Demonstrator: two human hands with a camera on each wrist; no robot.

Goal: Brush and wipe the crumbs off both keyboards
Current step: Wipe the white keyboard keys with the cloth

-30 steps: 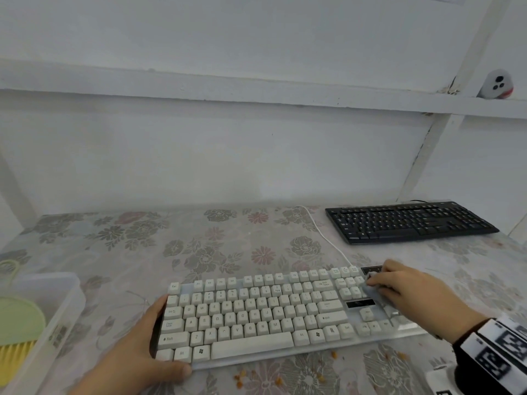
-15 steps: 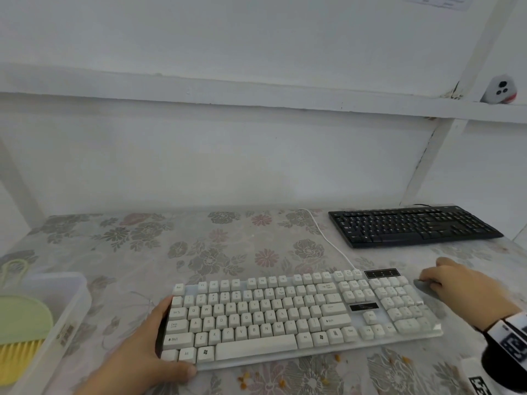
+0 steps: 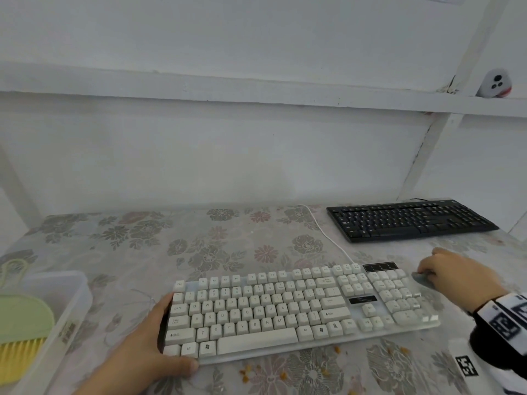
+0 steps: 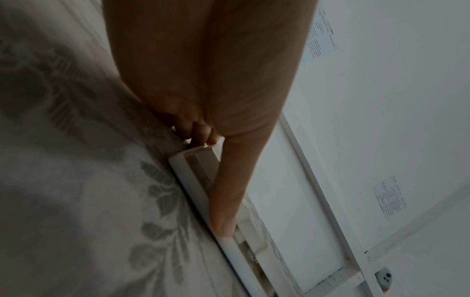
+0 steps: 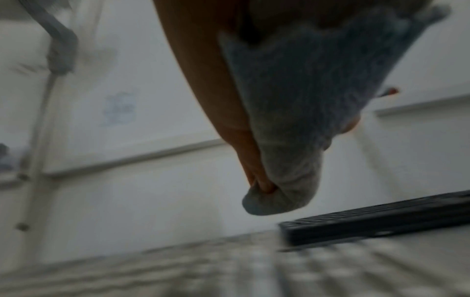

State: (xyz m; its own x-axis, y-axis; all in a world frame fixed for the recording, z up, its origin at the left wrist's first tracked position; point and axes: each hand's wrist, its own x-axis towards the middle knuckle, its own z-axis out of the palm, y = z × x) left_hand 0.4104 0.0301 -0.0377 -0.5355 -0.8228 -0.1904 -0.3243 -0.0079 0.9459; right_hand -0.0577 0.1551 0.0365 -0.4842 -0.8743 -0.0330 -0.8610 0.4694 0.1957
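Observation:
A white keyboard (image 3: pixel 285 309) lies near the table's front edge. My left hand (image 3: pixel 159 349) grips its left end, thumb along the front rim, fingers behind the edge; the left wrist view shows that thumb (image 4: pixel 226 201) on the keyboard's rim (image 4: pixel 193 180). My right hand (image 3: pixel 456 277) hovers just past the keyboard's right end, holding a grey-blue cloth (image 3: pixel 425 279). In the right wrist view the cloth (image 5: pixel 305 112) hangs bunched under the fingers. A black keyboard (image 3: pixel 407 219) sits at the back right. Orange crumbs (image 3: pixel 251 372) lie on the table in front of the white keyboard.
A clear plastic box (image 3: pixel 65 303) at the left front holds a green brush with yellow bristles (image 3: pixel 20 332). The white keyboard's cable (image 3: pixel 328 238) runs back across the flowered tablecloth (image 3: pixel 199 246). A white wall and shelf rail (image 3: pixel 256 92) stand behind.
My right hand with the cloth has slid rightward off the numeric keypad to just beyond the keyboard's right end. The left hand has kept its hold on the left end.

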